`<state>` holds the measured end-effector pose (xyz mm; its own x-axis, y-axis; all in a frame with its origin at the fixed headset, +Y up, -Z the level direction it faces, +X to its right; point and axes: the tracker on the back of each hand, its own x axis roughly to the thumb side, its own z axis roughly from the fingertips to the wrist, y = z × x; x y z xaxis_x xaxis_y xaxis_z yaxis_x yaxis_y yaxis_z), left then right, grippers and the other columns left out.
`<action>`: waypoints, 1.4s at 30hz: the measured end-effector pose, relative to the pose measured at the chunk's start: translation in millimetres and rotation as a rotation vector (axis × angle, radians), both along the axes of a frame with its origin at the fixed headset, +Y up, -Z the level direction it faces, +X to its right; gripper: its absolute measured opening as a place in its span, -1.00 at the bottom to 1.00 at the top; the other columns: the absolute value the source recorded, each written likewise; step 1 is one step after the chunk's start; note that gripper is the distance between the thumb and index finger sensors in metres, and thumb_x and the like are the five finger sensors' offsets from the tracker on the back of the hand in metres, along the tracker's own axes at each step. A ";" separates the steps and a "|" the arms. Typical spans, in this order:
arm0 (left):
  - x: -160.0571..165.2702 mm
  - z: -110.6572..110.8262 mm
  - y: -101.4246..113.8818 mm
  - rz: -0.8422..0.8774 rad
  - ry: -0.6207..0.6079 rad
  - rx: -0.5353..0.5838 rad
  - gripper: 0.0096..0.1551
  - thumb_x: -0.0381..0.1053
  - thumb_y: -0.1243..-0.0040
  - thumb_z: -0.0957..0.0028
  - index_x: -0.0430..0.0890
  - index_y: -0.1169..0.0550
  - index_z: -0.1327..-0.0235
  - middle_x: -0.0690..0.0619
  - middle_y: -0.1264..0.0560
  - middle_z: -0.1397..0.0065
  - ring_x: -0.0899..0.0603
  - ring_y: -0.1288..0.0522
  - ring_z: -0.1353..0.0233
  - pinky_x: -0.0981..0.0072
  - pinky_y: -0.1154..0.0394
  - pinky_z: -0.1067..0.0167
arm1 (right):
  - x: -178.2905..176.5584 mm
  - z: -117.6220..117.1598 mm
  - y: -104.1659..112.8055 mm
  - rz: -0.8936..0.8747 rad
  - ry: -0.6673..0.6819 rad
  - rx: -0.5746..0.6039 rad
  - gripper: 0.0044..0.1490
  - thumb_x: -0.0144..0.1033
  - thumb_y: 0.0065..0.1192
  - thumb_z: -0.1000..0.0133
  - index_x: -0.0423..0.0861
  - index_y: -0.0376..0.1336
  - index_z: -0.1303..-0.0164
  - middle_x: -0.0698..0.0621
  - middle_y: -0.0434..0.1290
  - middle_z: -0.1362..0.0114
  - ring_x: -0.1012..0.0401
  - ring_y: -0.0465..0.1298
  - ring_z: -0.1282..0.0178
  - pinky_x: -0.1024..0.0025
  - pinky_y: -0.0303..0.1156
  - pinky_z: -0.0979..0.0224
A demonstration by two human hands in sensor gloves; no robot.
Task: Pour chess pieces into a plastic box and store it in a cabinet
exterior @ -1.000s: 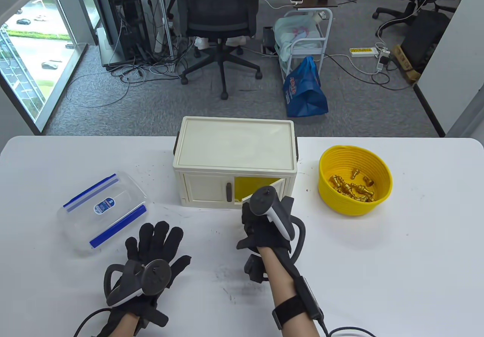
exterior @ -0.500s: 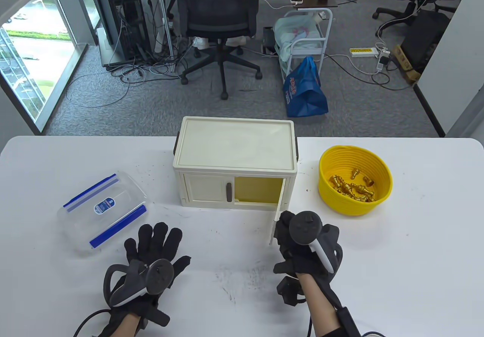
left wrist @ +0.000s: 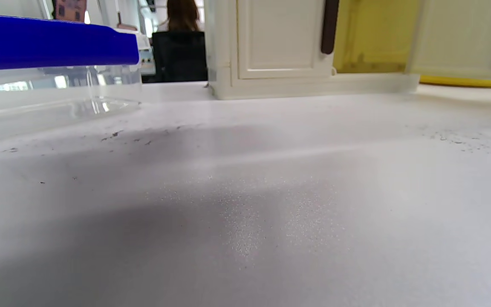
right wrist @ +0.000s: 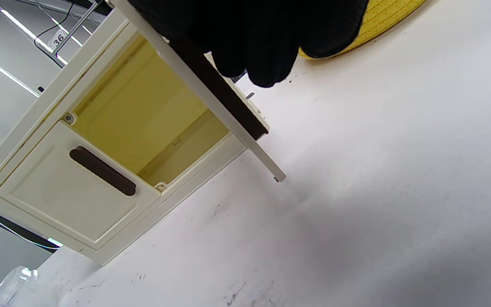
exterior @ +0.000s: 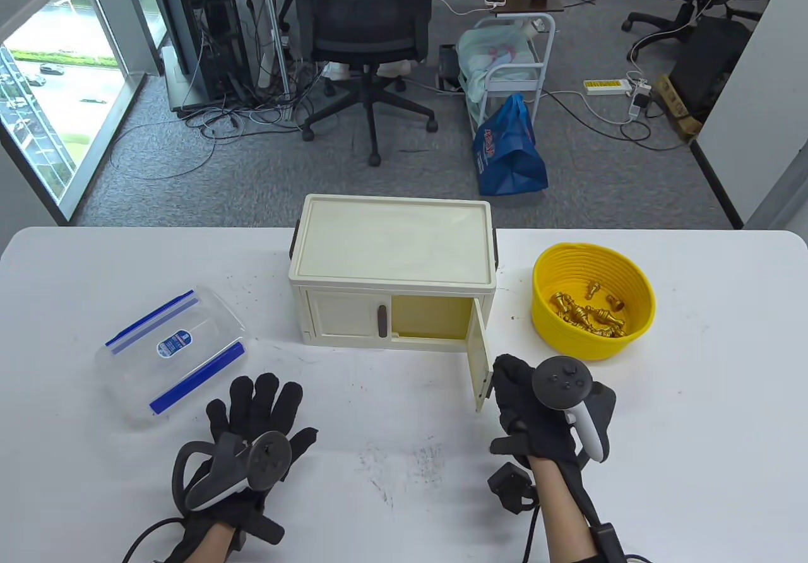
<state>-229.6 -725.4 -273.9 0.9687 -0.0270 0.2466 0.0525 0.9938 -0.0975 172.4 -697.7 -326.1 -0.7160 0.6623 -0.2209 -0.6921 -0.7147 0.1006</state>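
Note:
A cream cabinet (exterior: 391, 254) stands mid-table. Its right door (exterior: 481, 361) is swung out toward me, and the yellow inside (exterior: 429, 317) shows empty. My right hand (exterior: 507, 379) grips the door's free edge; in the right wrist view its fingers (right wrist: 267, 47) wrap the dark handle (right wrist: 224, 104). My left hand (exterior: 255, 402) lies flat on the table, fingers spread, holding nothing. The clear plastic box (exterior: 170, 355), lid on with blue clips, lies just beyond it and shows in the left wrist view (left wrist: 53, 40). Gold chess pieces (exterior: 587, 317) lie in a yellow basket (exterior: 637, 285) at the right.
The cabinet's left door (exterior: 344, 317) is shut, with a brown handle (exterior: 382, 322). The white table (exterior: 694, 430) has dark scuff marks near the front middle. Beyond its far edge are an office chair, a blue bag and cables on the floor.
My right hand has pulled the cabinet's right door from slightly ajar to wide open, moving right and toward me. My left hand and the box have not moved.

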 end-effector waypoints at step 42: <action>104.7 -72.4 51.1 0.243 0.279 0.104 0.04 0.48 0.02 -0.29 -0.14 -0.21 -0.86 -0.22 -0.37 -0.72 -0.31 -0.51 -0.56 0.08 -0.63 -0.34 | 11.4 50.8 -63.1 0.274 0.195 -0.034 0.11 0.39 -0.14 -0.33 -0.02 -0.35 -0.85 -0.21 -0.36 -0.88 -0.31 -0.32 -0.78 -0.36 -0.27 -0.60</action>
<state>-124.9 -674.3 -346.3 0.9795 0.2005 -0.0192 -0.2000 0.9794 0.0273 183.9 -760.8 -275.2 -0.8975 0.4336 -0.0812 -0.4398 -0.8657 0.2389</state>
